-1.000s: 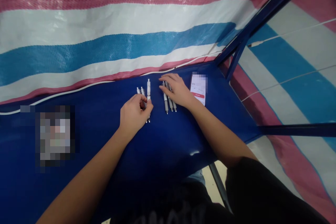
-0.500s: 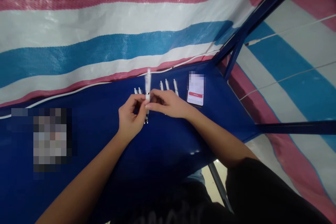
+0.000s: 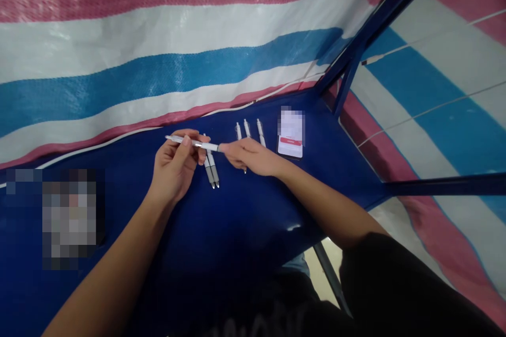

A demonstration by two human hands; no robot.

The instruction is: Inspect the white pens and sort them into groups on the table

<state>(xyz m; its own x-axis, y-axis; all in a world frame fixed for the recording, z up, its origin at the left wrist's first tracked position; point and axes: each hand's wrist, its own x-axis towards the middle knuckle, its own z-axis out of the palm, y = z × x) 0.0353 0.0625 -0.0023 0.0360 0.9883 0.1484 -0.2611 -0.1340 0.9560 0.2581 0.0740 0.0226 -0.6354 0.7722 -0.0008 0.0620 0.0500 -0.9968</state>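
A white pen [image 3: 209, 146] is held nearly level above the blue table, between both hands. My left hand [image 3: 174, 166] pinches its left part between thumb and fingers. My right hand [image 3: 251, 156] grips the pen's right end, which the fingers hide. Just below and behind lie two pens with grey grips [image 3: 212, 172], side by side, their upper parts partly covered by my left hand. Beyond my right hand are three more white pens [image 3: 247, 128], their lower parts mostly hidden by that hand.
A phone [image 3: 290, 147] with a lit, partly blurred screen lies to the right of the pens. A pixelated object [image 3: 71, 216] rests on the left of the blue table [image 3: 237, 231]. Striped sheeting [image 3: 177, 73] hangs behind, and a dark blue frame post [image 3: 379, 26] rises at right.
The held pen has turned from upright to nearly level. My left hand has shifted left along it, while my right hand has closed on its right end. The two grey-grip pens show more.
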